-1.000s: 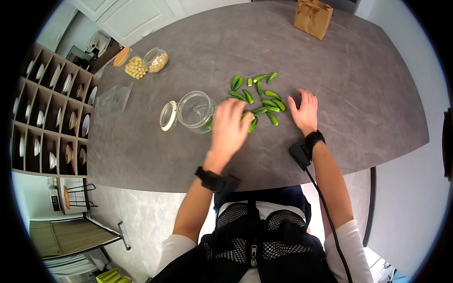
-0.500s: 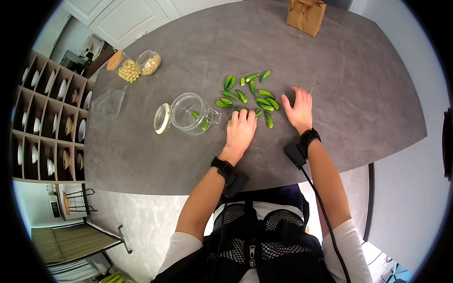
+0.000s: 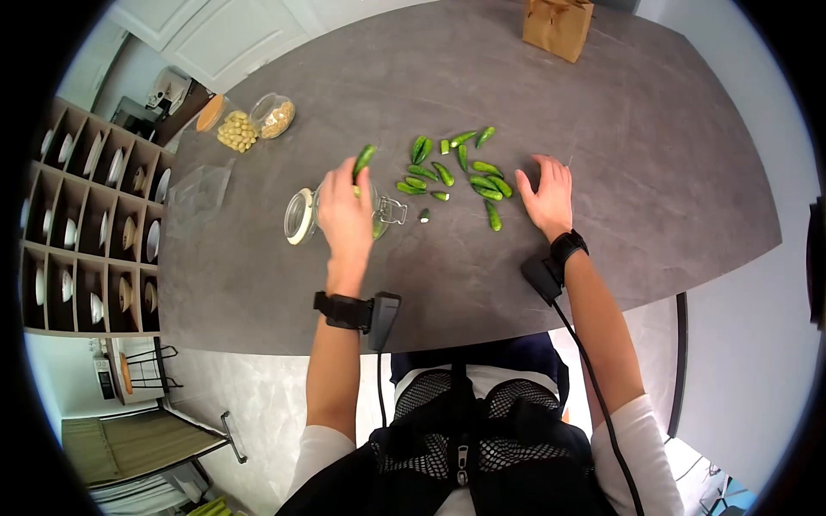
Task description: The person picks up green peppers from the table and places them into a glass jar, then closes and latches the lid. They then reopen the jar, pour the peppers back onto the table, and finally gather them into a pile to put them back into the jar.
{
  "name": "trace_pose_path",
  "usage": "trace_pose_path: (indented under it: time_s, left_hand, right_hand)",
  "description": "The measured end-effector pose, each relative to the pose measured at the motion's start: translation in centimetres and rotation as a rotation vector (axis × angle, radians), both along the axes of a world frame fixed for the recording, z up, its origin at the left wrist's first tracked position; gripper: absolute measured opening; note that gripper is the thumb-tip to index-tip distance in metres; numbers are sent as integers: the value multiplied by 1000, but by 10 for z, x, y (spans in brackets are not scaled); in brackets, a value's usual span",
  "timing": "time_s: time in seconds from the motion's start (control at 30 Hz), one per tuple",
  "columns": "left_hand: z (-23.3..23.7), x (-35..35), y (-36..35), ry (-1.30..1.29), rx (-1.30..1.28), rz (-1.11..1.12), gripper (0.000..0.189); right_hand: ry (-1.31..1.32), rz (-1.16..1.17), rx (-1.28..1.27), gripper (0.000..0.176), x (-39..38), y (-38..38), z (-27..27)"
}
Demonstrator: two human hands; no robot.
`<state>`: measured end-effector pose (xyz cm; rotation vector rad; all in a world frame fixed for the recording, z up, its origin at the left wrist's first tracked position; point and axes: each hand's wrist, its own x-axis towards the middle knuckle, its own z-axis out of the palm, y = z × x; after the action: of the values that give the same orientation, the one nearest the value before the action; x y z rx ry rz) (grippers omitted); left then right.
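Head view: left hand [image 3: 346, 215] over jar [image 3: 384, 220], which lies on its side. Grip pinching one pod [image 3: 364, 160] by its end, tip poking past fingers. Right hand [image 3: 546, 196] flat on table [image 3: 619, 112], fingers spread, touching nothing else, just beside pod pile [image 3: 456, 170]. Pod likely light, firm, smooth-skinned: pinch mid-body. Glass jar fragile, may roll.

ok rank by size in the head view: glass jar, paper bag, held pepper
1. glass jar, partly behind the left hand
2. paper bag, farther off and cropped, so unsure
3. pepper
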<state>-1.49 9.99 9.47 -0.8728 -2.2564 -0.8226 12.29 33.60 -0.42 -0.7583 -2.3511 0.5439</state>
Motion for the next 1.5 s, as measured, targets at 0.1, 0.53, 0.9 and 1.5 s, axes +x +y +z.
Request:
trace_pose_path:
  time_s: [0.1,0.53,0.9,1.5]
  left_hand:
    - [-4,-15,-15,-126,39,-3,22]
    - [-1,-29,-32,-568,185,-33,26]
    - [-9,32,11,-114,-80,-221,26]
    - [-90,56,108,-109,-306,-623,31]
  right_hand:
    - [-5,2,-3,46,-1,1,2]
    - [-16,-9,11,47,-1,0,1]
    - [-1,-5,8,47,0,0,3]
    - [25,-5,20,39,-2,1,0]
